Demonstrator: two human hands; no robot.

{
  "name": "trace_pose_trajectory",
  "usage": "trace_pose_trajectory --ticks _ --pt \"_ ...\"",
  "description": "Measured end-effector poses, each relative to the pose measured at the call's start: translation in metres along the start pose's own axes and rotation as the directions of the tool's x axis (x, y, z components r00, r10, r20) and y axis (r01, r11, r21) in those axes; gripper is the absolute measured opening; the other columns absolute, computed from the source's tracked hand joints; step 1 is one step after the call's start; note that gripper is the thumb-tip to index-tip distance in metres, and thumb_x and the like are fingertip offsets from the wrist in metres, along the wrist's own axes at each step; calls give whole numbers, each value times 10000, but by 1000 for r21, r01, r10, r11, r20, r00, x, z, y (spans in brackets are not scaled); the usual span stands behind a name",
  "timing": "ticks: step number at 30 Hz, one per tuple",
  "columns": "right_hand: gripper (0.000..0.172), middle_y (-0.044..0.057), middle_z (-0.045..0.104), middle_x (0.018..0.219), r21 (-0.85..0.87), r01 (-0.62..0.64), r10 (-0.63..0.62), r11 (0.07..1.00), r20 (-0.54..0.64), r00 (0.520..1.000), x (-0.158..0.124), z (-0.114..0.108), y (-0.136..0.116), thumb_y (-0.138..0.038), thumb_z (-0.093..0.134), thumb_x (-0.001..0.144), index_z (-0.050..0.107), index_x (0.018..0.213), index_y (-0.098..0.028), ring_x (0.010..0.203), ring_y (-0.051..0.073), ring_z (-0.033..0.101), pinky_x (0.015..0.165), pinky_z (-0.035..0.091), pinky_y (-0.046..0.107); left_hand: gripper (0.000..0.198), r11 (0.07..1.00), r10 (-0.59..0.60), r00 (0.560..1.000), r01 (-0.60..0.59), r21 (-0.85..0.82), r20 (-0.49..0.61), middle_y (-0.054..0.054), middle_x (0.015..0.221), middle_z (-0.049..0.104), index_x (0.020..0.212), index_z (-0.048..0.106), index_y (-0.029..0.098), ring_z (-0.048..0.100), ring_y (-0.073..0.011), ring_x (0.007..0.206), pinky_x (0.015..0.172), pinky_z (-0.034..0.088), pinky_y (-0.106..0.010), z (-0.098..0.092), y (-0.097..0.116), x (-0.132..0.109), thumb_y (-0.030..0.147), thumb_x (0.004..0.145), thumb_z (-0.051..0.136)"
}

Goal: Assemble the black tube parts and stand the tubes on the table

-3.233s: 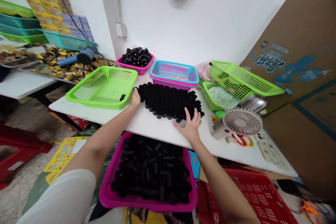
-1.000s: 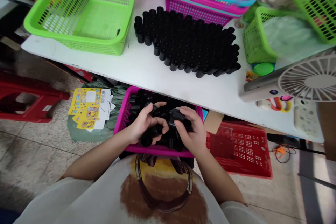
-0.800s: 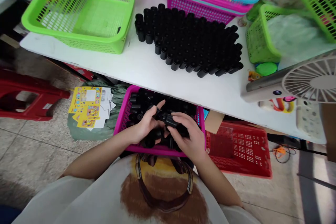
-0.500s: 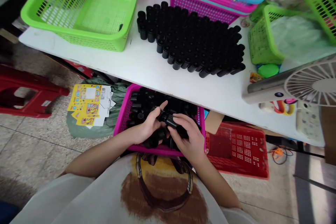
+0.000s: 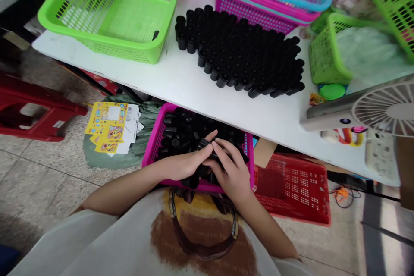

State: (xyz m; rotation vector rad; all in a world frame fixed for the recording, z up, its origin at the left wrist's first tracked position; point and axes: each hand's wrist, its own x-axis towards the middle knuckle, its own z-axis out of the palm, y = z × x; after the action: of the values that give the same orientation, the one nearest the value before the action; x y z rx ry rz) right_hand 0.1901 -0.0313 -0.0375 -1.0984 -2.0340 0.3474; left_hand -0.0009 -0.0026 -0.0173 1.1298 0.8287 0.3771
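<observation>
Black tube [image 5: 207, 144] lies slanted crosswise; left hand [image 5: 185, 166] and right hand [image 5: 231, 173] pinch it.

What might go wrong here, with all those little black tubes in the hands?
The left hand and right hand both clutch several black tubes above the pink basket; one might slip and roll onto the floor. The standing tubes on the table are packed tight, so a bump might topple a row.
</observation>
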Motion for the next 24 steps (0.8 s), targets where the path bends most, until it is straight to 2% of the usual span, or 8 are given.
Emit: trace_pose_trajectory --ticks 4,6,9,12,15,17,21,24 --pt "763 113 700 1410 23 1 -3 1000 92 996 3 1 8 -134 548 1044 255 1700 -391 1265 246 722 997 667 382 909 988 2 995 -17 151 100 -152 1418 645 1285 732 218 554 -311 1377 1237 362 -505 0 2 3 820 1000 113" --pt "770 107 724 1364 62 7 -15 998 126 992 6 1 11 -122 544 1039 251 1703 -377 1233 228 736 995 662 360 934 991 -12 992 -5 134 126 -134 1127 724 1009 774 211 653 -291 1115 1108 472 -475 0 0 4 811 998 58" --pt "651 78 744 1301 151 -27 6 988 138 990 10 2 13 -150 599 1023 452 1617 -371 1163 199 758 961 661 311 876 995 -24 997 16 94 78 -107 885 689 789 698 203 639 -267 922 922 537 -409 1 -3 2 801 1008 97" --pt "409 57 754 1238 258 -125 109 958 77 991 10 4 11 -184 628 1013 658 1391 -338 1124 187 763 962 650 312 722 995 -95 995 95 15 23 -61 834 630 930 670 189 584 -187 687 630 517 -320 2 -3 -2 781 1018 268" --pt "374 60 757 1195 383 -260 290 886 -23 957 9 2 13 -246 680 987 590 1345 -307 1113 200 758 967 639 359 502 976 -141 988 150 -158 69 24 862 561 1312 525 264 479 -88 480 429 369 -224 2 -3 -4 667 1014 501" --pt "401 58 752 1156 399 -316 388 861 -113 915 12 -5 22 -310 718 963 532 1318 -294 1077 208 757 942 634 373 431 951 -123 988 145 -273 97 46 885 537 1351 451 311 449 -53 426 387 315 -185 1 -4 -3 586 1028 532" --pt "381 87 708 1210 33 -464 452 885 -292 842 31 -29 66 -381 754 910 586 1226 -252 1050 250 725 1011 589 460 321 873 -125 989 147 -465 77 48 858 534 1264 459 305 414 -37 391 362 319 -164 1 -7 0 560 1069 454" --pt "357 127 680 1286 -168 -461 418 872 -237 877 46 -44 102 -324 653 953 625 1296 -230 1192 299 671 1101 536 536 456 841 -104 993 122 -528 64 43 819 544 1266 465 284 415 -46 390 354 337 -168 1 -8 1 679 1039 451"
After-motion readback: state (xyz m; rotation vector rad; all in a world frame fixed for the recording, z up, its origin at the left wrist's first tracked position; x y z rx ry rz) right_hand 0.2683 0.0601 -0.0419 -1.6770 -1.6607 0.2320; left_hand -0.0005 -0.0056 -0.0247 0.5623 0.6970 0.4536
